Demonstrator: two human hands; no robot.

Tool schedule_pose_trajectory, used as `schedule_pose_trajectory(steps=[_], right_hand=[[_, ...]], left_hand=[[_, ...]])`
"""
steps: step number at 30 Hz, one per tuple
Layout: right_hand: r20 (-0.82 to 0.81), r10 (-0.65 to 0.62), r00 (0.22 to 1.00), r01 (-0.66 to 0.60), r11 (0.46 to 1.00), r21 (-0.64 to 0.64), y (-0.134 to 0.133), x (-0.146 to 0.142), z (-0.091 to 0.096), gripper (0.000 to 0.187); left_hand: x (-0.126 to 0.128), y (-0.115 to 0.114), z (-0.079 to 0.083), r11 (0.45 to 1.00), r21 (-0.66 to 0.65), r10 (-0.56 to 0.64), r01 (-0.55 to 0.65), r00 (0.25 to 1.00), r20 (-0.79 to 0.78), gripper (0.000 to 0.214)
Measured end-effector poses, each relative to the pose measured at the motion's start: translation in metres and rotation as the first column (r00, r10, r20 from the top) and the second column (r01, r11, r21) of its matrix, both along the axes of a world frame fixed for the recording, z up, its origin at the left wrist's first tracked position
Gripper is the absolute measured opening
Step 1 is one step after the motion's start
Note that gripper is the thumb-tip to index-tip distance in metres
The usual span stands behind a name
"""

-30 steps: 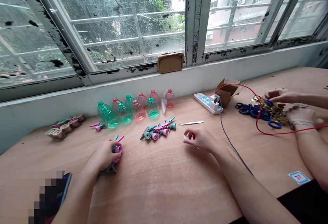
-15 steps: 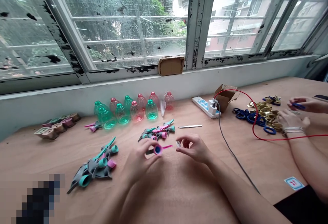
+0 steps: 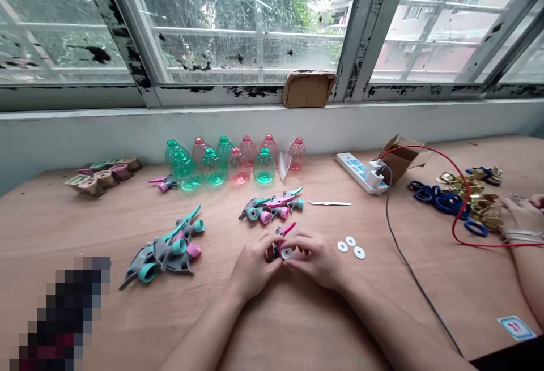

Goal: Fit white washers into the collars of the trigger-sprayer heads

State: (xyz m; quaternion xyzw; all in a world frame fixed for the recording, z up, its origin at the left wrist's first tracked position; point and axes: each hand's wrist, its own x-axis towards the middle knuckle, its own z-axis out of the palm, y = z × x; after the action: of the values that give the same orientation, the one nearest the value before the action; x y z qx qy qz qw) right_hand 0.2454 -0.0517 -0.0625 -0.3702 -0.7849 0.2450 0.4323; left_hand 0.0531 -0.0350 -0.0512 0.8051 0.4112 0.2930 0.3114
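In my left hand point(image 3: 257, 263) is a spray trigger head point(image 3: 290, 228) with a pink lever, its fingers closed around the body. My right hand point(image 3: 317, 258) pinches a white washer point(image 3: 287, 253) at the cap opening of that head. My fingers partly cover the cap, so how far in the washer sits cannot be made out. Three white washers point(image 3: 359, 252) lie to the right of my right hand. Just beyond my hands is a small pile of spray trigger heads point(image 3: 272, 208), and a larger pile of spray trigger heads point(image 3: 165, 255) lies to the left.
Green bottles point(image 3: 264, 167) and pink bottles point(image 3: 239, 168) stand along the wall. Tweezers point(image 3: 330, 204) lie behind the washers. A power strip point(image 3: 361, 173), a red cable point(image 3: 457, 229) and a grey cable point(image 3: 414, 277) are at right. A co-worker's hand point(image 3: 521, 218) is beside brass parts and blue rings.
My right hand has brought the white washer left to the spray head's cap. Three washers on the table have come into sight. The view has shifted.
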Motion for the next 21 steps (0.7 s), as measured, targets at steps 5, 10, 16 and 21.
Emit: schedule_pose_trajectory(steps=[5, 10, 16, 21], right_hand=[[-0.062, -0.037, 0.997, 0.033, 0.998, -0.059, 0.0006, 0.001, -0.0066, 0.023], [-0.094, -0.049, 0.994, 0.037, 0.991, -0.125, 0.0002, 0.0003, -0.0062, 0.022], [-0.126, -0.04, 0.991, 0.018, 0.985, -0.173, 0.0002, -0.0029, -0.0068, 0.023], [-0.135, -0.031, 0.99, 0.011, 0.989, -0.145, 0.0007, -0.0033, -0.0086, 0.03]], left_hand=[[-0.0001, -0.0017, -0.0028, 0.998, -0.058, -0.024, 0.027, 0.998, 0.05, 0.03], [-0.0002, -0.0026, -0.0033, 0.981, -0.178, -0.058, 0.076, 0.993, 0.103, 0.026], [0.0003, -0.004, 0.0006, 0.972, -0.185, -0.109, 0.147, 0.974, 0.2, 0.036], [-0.0014, -0.0028, 0.0033, 0.947, -0.22, -0.167, 0.233, 0.945, 0.281, 0.051]])
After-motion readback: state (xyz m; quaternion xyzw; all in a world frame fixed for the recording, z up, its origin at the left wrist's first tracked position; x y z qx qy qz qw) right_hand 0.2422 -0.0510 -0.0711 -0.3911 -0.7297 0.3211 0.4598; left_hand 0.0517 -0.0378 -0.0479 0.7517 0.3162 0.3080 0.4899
